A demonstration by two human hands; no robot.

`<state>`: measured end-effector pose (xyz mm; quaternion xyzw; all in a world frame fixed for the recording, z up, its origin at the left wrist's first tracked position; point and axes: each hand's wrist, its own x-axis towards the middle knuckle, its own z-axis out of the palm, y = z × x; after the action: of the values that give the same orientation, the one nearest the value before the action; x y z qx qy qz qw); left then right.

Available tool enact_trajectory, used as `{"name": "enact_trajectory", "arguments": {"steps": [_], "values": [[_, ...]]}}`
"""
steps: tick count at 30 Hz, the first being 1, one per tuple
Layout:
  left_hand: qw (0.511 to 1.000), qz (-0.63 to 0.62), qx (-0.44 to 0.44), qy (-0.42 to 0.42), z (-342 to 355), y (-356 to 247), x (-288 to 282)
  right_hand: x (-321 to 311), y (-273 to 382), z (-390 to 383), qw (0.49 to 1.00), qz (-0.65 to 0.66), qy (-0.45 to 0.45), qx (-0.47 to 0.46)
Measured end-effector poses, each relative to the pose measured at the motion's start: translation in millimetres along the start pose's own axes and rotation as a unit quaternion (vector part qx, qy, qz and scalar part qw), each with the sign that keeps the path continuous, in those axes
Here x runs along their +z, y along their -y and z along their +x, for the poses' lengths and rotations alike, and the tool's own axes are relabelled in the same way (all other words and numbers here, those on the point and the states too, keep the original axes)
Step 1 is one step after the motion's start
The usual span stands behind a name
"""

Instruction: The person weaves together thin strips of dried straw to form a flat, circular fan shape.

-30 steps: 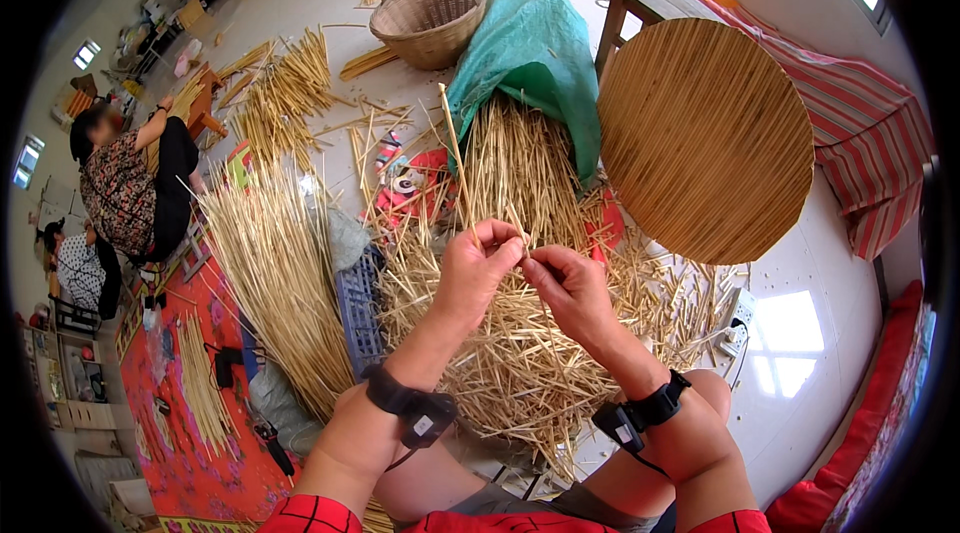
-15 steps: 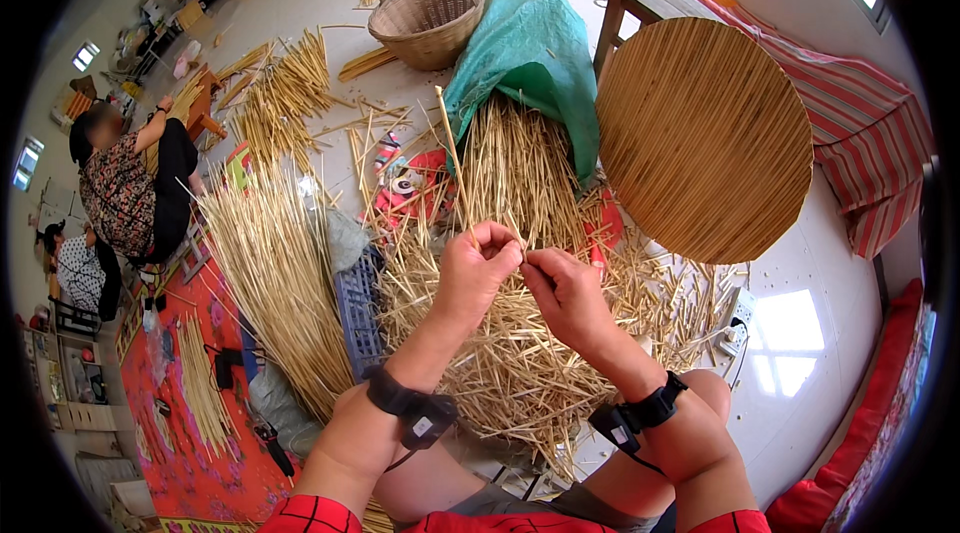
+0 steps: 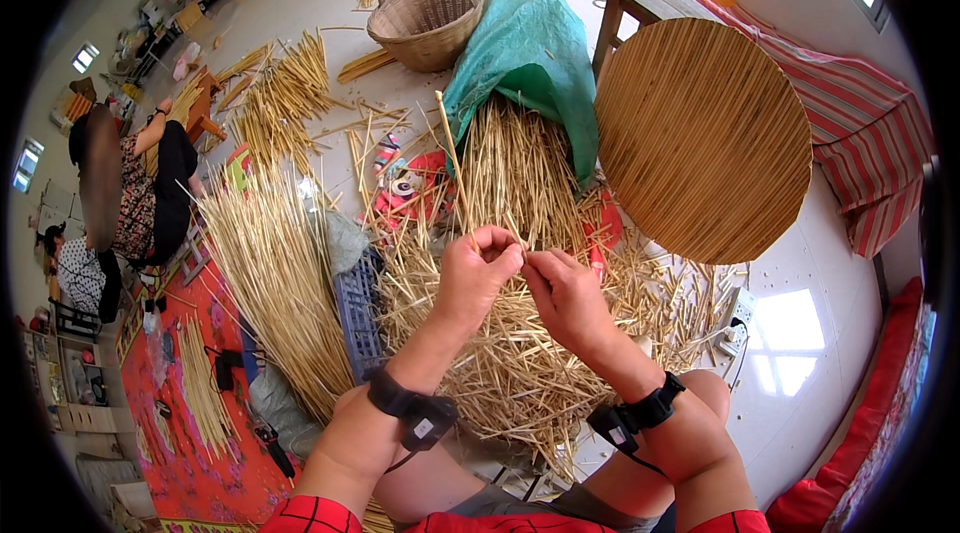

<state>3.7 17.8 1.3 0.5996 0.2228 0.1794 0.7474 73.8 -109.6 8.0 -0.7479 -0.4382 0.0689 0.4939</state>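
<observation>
My left hand (image 3: 470, 278) is closed in a pinch on a long, straw-coloured stalk (image 3: 450, 148), which slants up and away from its fingers. Close beside it, fingertips nearly touching, my right hand (image 3: 568, 298) is also pinched; the fingers hide what lies between them, apparently the stalk's near end. Below both hands spreads a heap of short cut straw pieces (image 3: 510, 373). Beyond them, a green sack (image 3: 530, 28) lies with its mouth toward me, full of stalks (image 3: 515, 158).
Left of the heap, long stalks (image 3: 275, 283) lean over a blue plastic crate (image 3: 360, 308). A wicker basket (image 3: 430, 28) and a round slatted board (image 3: 705, 143) stand farther off. A power strip (image 3: 738, 318) lies at right. Two people sit at far left.
My hands stay almost in place, with only slight finger movement. At left, the nearer seated person's head area looks a little different.
</observation>
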Motion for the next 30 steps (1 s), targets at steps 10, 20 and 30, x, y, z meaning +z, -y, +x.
{"name": "enact_trajectory", "arguments": {"steps": [10, 20, 30], "values": [[0.995, -0.086, -0.036, 0.035, -1.3, -8.2, -4.8, 0.0, -1.4, -0.4, 0.997, 0.057, 0.041, 0.011], [1.000, -0.010, 0.020, 0.015, -0.6, -0.7, -1.3, 4.6, -3.2, -1.1, 0.980, 0.153, 0.004, 0.128], [0.997, -0.065, -0.031, 0.037, -2.1, -7.5, -4.2, 0.2, -5.1, 1.2, 0.944, 0.266, 0.073, 0.183]]}}
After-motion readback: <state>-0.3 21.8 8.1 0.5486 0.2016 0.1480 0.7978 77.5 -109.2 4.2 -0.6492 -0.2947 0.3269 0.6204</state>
